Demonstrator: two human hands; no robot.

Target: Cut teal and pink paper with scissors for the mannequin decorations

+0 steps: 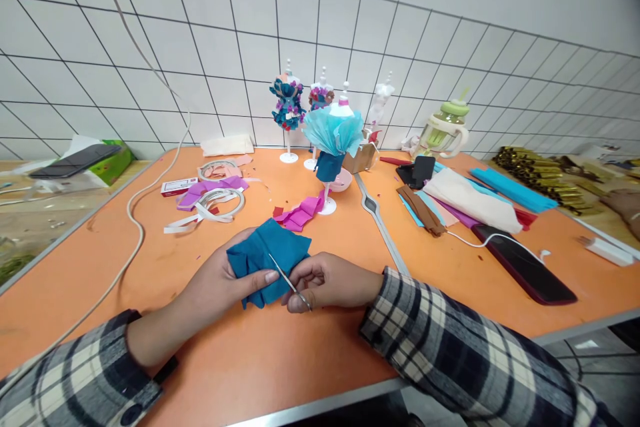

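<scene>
My left hand (227, 273) is closed on a folded, creased piece of dark teal crepe paper (270, 247), the thumb lying across its front. My right hand (325, 280) grips a pair of small silver scissors (286, 273), whose slim blades point up and left over the paper. Fingers hide most of the scissors' handles. Just beyond my hands stands a small white dress form (327, 205), wearing a light blue ruffled paper top (334, 132) and a dark teal lower piece (329, 167). A magenta paper strip (300, 213) lies by its base.
Other small dress forms (287, 103) stand near the tiled wall. Ribbon rolls (220, 203) and a white cable (135, 213) lie at left. At right are coloured paper pieces (473, 200), a phone (525, 267) and a green-lidded bottle (445, 130). A grey strap (377, 220) crosses the orange table (225, 360).
</scene>
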